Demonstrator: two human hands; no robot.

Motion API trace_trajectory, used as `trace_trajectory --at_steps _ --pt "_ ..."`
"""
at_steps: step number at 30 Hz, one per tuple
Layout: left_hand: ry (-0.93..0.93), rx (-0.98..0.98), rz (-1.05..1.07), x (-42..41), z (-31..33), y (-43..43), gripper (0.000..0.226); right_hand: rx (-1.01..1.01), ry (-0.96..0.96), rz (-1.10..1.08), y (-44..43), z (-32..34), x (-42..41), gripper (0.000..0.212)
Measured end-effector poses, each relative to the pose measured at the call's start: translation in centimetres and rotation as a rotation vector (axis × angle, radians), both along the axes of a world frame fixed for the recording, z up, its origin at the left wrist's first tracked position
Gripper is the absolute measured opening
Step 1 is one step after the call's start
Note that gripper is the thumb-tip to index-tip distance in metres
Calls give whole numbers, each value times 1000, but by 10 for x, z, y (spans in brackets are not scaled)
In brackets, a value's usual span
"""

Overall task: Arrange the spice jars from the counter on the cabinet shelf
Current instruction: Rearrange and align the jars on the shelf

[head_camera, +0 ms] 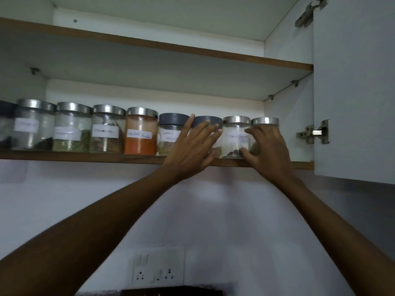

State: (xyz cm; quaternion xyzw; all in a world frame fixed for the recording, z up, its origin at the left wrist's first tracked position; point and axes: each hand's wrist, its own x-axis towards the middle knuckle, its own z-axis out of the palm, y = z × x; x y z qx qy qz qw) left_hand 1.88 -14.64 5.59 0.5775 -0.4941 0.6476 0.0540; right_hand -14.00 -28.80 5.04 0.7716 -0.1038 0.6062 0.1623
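White switch-and-socket plate (158,267) sitting on the wall (213,210) at 6 o'clock. Open cabinet door (352,82) hanging at 3 o'clock, lower hinge (314,131) showing beside it, upper hinge (310,11) showing at 1 o'clock.

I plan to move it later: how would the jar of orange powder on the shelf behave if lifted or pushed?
The jar of orange powder looks well filled, so probably heavy for its size. Its clear, smooth wall looks rigid, perhaps slippery and breakable. It stands upright, wide for its height, so a push would likely slide it, not tip it.
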Motion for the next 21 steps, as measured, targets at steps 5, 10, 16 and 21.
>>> trace_trajectory --at_steps 5,10,16,21 --pt "-23 -11 58 29 -2 80 44 -55 69 24 58 -6 38 44" --pt "-32 6 145 67 -6 168 39 -79 113 110 131 -5 88 41" --pt "61 -48 237 123 -2 275 39 -107 142 185 222 -1 150 37" --pt "156 -125 301 170 9 346 44 -137 198 189 286 4 199 42"
